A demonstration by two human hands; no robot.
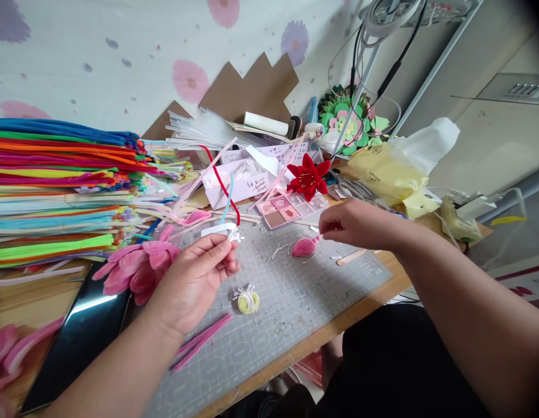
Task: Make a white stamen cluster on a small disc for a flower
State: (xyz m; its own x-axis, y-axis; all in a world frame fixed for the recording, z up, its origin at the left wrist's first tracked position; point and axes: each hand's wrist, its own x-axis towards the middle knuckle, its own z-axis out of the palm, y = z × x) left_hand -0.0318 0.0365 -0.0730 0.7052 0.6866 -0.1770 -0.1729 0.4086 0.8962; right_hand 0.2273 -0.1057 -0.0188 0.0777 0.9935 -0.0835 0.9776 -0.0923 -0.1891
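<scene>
My left hand (211,261) pinches a small bunch of white artificial flower stamens (235,234) between thumb and fingers, heads up, above the grey cutting mat (269,325). My right hand (345,223) is closed, fingertips down, at the narrow end of a pink thread-like bundle (304,247) near the mat. Whether the fingers grip that end or something else is hidden. Below my left hand, more white stamens lie across a small yellow-green round container (248,302). Pink pipe cleaner strips (202,342) lie closer to me on the mat.
Bundles of coloured pipe cleaners (60,186) are piled at left, beside a pink fuzzy flower (141,264) and a dark tablet-like slab (82,325). Behind the mat are a red flower (308,177), a makeup palette (281,210) and a white box (234,186). A tissue pack (385,174) stands right.
</scene>
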